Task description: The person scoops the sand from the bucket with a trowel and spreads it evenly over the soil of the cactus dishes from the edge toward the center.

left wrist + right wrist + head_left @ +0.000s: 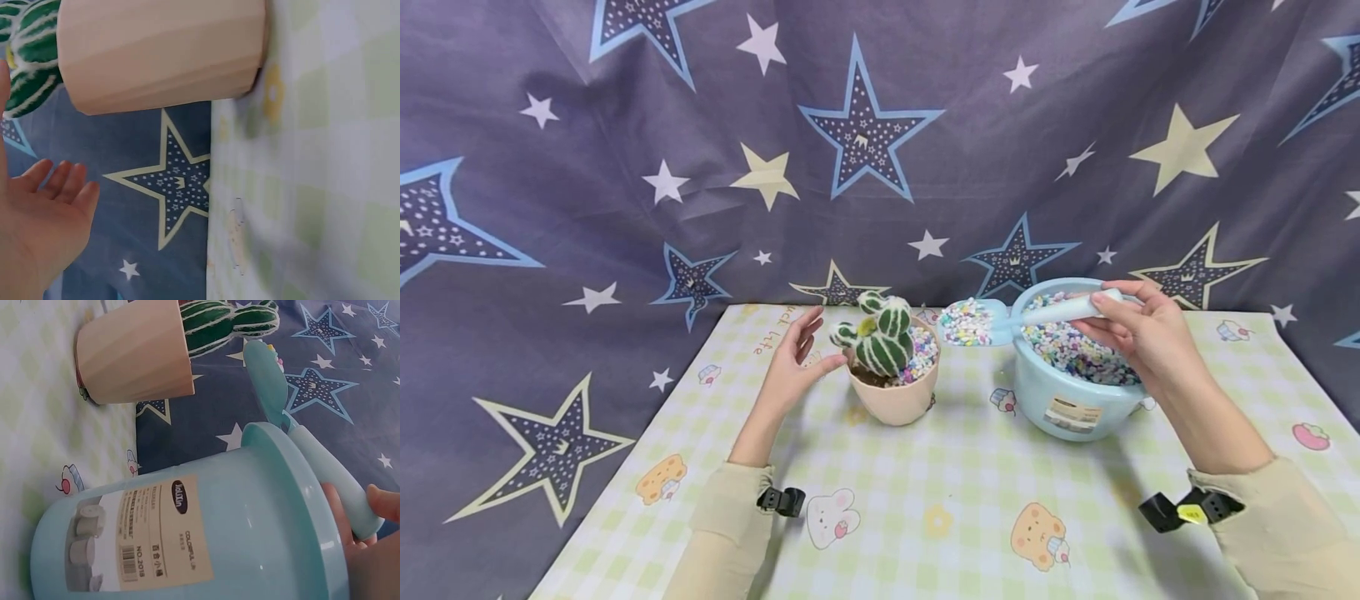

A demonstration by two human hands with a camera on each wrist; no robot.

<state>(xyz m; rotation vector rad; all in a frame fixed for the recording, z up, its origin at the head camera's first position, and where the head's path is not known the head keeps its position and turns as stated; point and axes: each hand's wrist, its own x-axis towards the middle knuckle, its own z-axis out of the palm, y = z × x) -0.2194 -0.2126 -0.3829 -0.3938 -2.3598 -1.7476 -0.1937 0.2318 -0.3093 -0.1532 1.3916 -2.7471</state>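
My right hand grips the pale handle of a light blue scoop, whose blade carries multicoloured pebbles. The scoop is held over the left rim of a light blue bucket, with its blade between bucket and flowerpot. Similar small pebbles fill much of the bucket. A peach flowerpot holds a green and white cactus; pebbles lie on its right side and brown soil shows at the front left. Beside the pot's left side, my left hand has its fingers extended, thumb near the rim.
A checked tablecloth with cartoon prints covers the table. Behind it hangs a dark star-patterned curtain. The bucket bears a printed label on its outer wall. Each wrist wears a small black camera.
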